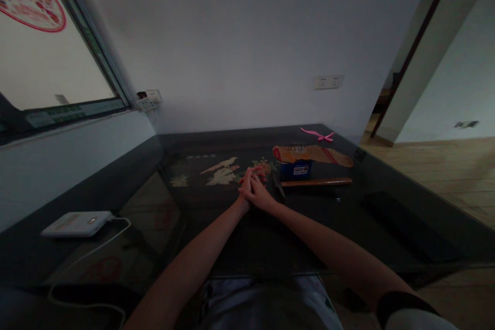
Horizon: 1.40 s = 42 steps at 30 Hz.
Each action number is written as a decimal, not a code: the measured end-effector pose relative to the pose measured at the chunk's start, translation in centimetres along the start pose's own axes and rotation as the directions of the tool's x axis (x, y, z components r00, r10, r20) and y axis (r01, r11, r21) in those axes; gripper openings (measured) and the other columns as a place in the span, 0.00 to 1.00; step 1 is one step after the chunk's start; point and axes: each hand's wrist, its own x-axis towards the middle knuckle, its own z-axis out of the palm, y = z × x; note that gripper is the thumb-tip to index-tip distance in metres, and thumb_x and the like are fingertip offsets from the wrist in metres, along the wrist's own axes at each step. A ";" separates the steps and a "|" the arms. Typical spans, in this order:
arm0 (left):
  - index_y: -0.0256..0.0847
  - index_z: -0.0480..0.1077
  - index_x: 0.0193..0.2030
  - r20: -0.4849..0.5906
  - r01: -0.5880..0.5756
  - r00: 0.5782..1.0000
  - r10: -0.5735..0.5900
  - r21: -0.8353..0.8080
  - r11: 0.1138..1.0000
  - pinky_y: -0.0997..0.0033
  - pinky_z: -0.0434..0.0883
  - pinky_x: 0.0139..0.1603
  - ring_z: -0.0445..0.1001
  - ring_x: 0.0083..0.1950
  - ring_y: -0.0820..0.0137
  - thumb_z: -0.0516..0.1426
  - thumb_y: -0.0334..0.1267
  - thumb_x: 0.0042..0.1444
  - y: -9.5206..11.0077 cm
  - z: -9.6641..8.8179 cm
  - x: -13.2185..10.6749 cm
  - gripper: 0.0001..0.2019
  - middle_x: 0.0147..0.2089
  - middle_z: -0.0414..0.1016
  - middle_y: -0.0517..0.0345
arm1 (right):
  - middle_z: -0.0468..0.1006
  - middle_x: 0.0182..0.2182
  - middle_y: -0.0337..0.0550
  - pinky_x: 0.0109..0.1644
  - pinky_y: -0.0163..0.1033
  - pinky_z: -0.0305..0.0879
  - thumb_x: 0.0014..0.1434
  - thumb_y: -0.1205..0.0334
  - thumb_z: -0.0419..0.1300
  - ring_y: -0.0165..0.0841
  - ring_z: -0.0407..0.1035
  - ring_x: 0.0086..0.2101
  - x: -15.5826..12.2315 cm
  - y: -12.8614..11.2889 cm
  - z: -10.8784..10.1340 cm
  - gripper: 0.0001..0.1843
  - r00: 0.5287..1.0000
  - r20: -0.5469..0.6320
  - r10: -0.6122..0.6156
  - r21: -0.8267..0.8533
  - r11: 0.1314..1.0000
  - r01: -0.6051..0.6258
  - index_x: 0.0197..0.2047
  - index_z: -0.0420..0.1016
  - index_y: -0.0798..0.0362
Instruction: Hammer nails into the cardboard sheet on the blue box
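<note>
My left hand (246, 184) and my right hand (258, 193) are clasped, fingers interlaced, above the dark glossy tabletop (228, 237). Both forearms reach in from the lower edge of the view. No object shows between the palms, though their inner sides are hidden. Just right of my hands lies a hammer (317, 182), its dark head toward them and its wooden handle pointing right. Behind the handle is a blue box (296, 170) with a white label. A torn brown and red piece of packaging (313, 154) rests on or against that box.
A white power bank (77, 224) with a white cable (93, 251) lies at the left. Toward the right edge is a flat black object (410, 224). A pink ribbon (319, 135) sits at the far right corner. Wall sockets (328, 82) and a window (50, 62) border the table.
</note>
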 end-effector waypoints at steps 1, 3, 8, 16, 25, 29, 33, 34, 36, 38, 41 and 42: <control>0.39 0.65 0.48 -0.008 0.008 1.000 -0.008 0.015 1.000 0.67 0.68 0.32 0.68 0.36 0.62 0.47 0.63 0.49 0.1 0.1 -0.1 0.31 0.38 0.68 0.48 | 0.63 0.43 0.48 0.48 0.43 0.63 0.56 0.57 0.56 0.37 0.62 0.44 0.0 0.0 0.0 0.15 1.000 0.000 0.001 0.000 1.000 -0.001 0.45 0.69 0.54; 0.39 0.65 0.48 -0.028 0.027 0.999 -0.026 0.047 0.999 0.67 0.68 0.32 0.68 0.36 0.62 0.46 0.65 0.48 0.2 0.2 -0.1 0.33 0.39 0.68 0.47 | 0.63 0.43 0.49 0.47 0.43 0.63 0.56 0.56 0.56 0.37 0.62 0.43 0.0 0.0 0.0 0.15 1.000 0.004 0.008 0.000 1.000 -0.008 0.45 0.69 0.55; 0.38 0.64 0.49 -0.013 0.021 1.000 -0.021 0.008 1.000 0.65 0.67 0.33 0.68 0.36 0.61 0.47 0.64 0.48 0.2 0.2 0.0 0.33 0.38 0.69 0.47 | 0.63 0.42 0.48 0.48 0.43 0.63 0.56 0.56 0.56 0.37 0.62 0.44 0.0 0.2 0.1 0.15 1.000 0.002 -0.006 -0.018 1.000 0.006 0.45 0.69 0.55; 0.37 0.64 0.47 -0.017 0.025 1.000 -0.025 -0.006 1.000 0.68 0.66 0.32 0.67 0.35 0.64 0.45 0.60 0.54 0.3 0.3 -0.1 0.28 0.37 0.69 0.48 | 0.62 0.42 0.48 0.48 0.42 0.63 0.56 0.57 0.56 0.37 0.61 0.43 0.0 0.3 0.2 0.16 1.000 -0.007 0.013 -0.031 0.999 -0.013 0.46 0.70 0.54; 0.38 0.65 0.46 -0.015 0.017 1.000 -0.017 -0.030 0.999 0.68 0.67 0.30 0.68 0.34 0.64 0.47 0.58 0.53 0.2 0.3 -0.2 0.26 0.37 0.68 0.48 | 0.63 0.43 0.50 0.48 0.42 0.62 0.56 0.56 0.56 0.37 0.62 0.43 0.2 0.6 0.3 0.17 1.000 -0.006 -0.005 -0.021 1.000 0.005 0.46 0.69 0.56; 0.38 0.65 0.45 -0.008 0.000 1.000 0.000 -0.034 0.999 0.65 0.67 0.32 0.67 0.34 0.63 0.48 0.59 0.51 0.0 0.2 0.0 0.27 0.36 0.68 0.48 | 0.63 0.43 0.49 0.49 0.43 0.62 0.56 0.56 0.56 0.38 0.61 0.44 0.1 0.5 0.3 0.15 1.000 -0.008 -0.007 -0.031 0.999 0.006 0.45 0.70 0.55; 0.38 0.66 0.44 0.002 -0.006 1.000 0.006 -0.034 0.999 0.64 0.67 0.33 0.67 0.34 0.62 0.50 0.60 0.50 0.0 0.1 0.0 0.27 0.35 0.68 0.48 | 0.63 0.43 0.49 0.48 0.43 0.62 0.56 0.56 0.56 0.38 0.62 0.44 0.1 0.5 0.2 0.15 1.000 -0.008 -0.014 -0.021 1.000 0.014 0.45 0.70 0.54; 0.37 0.66 0.44 -0.002 -0.003 1.000 0.003 -0.031 1.000 0.64 0.67 0.33 0.68 0.35 0.62 0.50 0.60 0.50 0.0 0.1 0.1 0.27 0.35 0.68 0.48 | 0.63 0.43 0.49 0.48 0.43 0.62 0.56 0.56 0.56 0.38 0.62 0.44 0.1 0.5 0.2 0.15 1.000 -0.009 -0.015 -0.018 1.000 0.015 0.45 0.70 0.54; 0.37 0.66 0.44 -0.009 0.002 1.000 -0.002 -0.031 1.000 0.65 0.67 0.33 0.68 0.35 0.62 0.50 0.60 0.50 -0.1 0.0 0.1 0.27 0.35 0.68 0.47 | 0.63 0.43 0.49 0.48 0.42 0.62 0.56 0.56 0.56 0.38 0.62 0.44 0.1 0.5 0.3 0.15 1.000 -0.010 -0.012 -0.016 1.000 0.012 0.45 0.70 0.54; 0.37 0.66 0.45 -0.004 0.004 1.000 -0.004 -0.044 0.999 0.64 0.68 0.33 0.68 0.35 0.61 0.49 0.59 0.51 -0.1 0.0 0.1 0.27 0.36 0.68 0.47 | 0.63 0.43 0.49 0.48 0.42 0.62 0.56 0.56 0.56 0.38 0.62 0.44 0.1 0.5 0.3 0.15 1.000 -0.010 -0.007 -0.014 1.000 0.007 0.45 0.70 0.55; 0.39 0.67 0.45 -0.001 -0.002 1.000 0.002 -0.052 0.999 0.65 0.68 0.33 0.68 0.35 0.62 0.48 0.59 0.52 -0.2 -0.1 0.2 0.26 0.36 0.68 0.47 | 0.63 0.42 0.48 0.48 0.43 0.62 0.56 0.57 0.56 0.38 0.62 0.44 0.1 0.3 0.2 0.15 1.000 -0.008 -0.004 -0.022 1.000 0.003 0.44 0.70 0.54; 0.38 0.67 0.46 -0.003 -0.001 1.000 0.001 -0.050 0.999 0.65 0.69 0.33 0.68 0.35 0.63 0.48 0.58 0.53 -0.2 -0.1 0.1 0.26 0.36 0.68 0.47 | 0.63 0.42 0.48 0.48 0.43 0.62 0.56 0.57 0.56 0.38 0.62 0.44 0.1 0.2 0.2 0.15 1.000 -0.009 -0.006 -0.027 1.000 0.006 0.45 0.70 0.54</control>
